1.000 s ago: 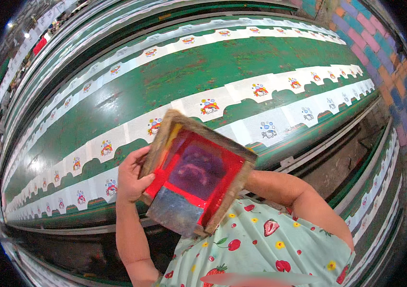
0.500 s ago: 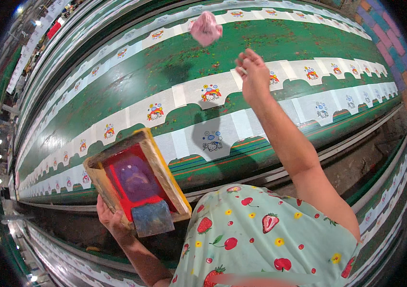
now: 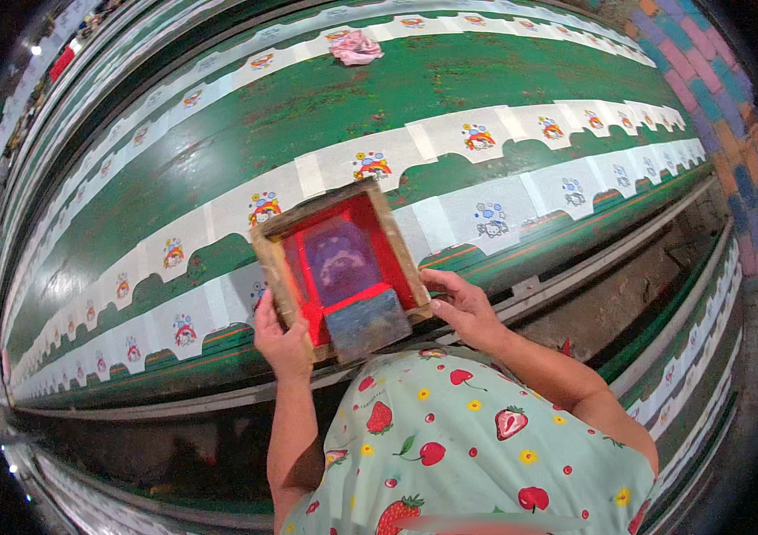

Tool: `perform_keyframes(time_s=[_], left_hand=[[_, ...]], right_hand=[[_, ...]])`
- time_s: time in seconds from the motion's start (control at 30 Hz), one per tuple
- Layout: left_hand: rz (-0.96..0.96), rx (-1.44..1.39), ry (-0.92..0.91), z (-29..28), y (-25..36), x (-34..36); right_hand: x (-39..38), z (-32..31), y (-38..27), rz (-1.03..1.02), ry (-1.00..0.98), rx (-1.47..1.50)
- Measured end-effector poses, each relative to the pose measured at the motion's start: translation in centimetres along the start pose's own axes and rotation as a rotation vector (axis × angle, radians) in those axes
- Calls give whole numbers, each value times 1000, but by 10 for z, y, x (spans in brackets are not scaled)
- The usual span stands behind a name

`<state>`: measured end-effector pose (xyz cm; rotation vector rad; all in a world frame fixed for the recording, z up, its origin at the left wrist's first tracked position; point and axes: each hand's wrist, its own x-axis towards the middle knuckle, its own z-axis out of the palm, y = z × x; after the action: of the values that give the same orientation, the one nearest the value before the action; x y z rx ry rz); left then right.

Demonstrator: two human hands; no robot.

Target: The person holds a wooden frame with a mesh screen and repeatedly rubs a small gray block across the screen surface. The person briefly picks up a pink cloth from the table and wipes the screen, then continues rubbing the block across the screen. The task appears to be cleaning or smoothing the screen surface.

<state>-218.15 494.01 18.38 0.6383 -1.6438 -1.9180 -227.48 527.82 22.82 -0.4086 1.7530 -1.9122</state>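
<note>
A wooden screen-printing frame (image 3: pixel 403 250) is held tilted in front of my body, above the near edge of the green table (image 3: pixel 169 174). Red ink borders the purple mesh window (image 3: pixel 339 259) inside it. A worn blue-grey squeegee (image 3: pixel 366 325) leans in the frame at its near end. My left hand (image 3: pixel 283 341) grips the frame's left side near the bottom, fingers wrapped round the wood. At the lower right corner my right hand (image 3: pixel 464 308) is closed on the frame, thumb on top. A crumpled pink cloth (image 3: pixel 357 48) lies at the table's far side.
Near the front edge runs a row of pale blue cut fabric pieces (image 3: pixel 490 223) with blue and dark prints. Behind it lie white pieces (image 3: pixel 477 138) with colourful cartoon prints. A rail (image 3: pixel 566 281) edges the table. Coloured bricks (image 3: pixel 709 71) pave the far right.
The pink cloth, in the air before, has landed on the table. My right hand has come down from its outstretched reach onto the frame, which has moved right and up.
</note>
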Motion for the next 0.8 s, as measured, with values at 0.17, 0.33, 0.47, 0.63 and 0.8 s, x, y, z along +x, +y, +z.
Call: perform_keyframes(time_s=[0.17,0.33,0.47,0.63,0.8], left_hand=[[-34,14,-111,52,-19,-12],[102,101,-102,61,-36,-22],[114,166,-104,59,-50,-19],[110,147,-138,55,-60,-14],[105,181,-128,52,-64,-12]], right_hand=[[-29,-9,16,27,247,4],[-35,-14,26,24,339,-11],[-37,-16,29,1,344,-20],[-36,-17,34,-24,358,-2],[-38,-21,37,-60,312,77]])
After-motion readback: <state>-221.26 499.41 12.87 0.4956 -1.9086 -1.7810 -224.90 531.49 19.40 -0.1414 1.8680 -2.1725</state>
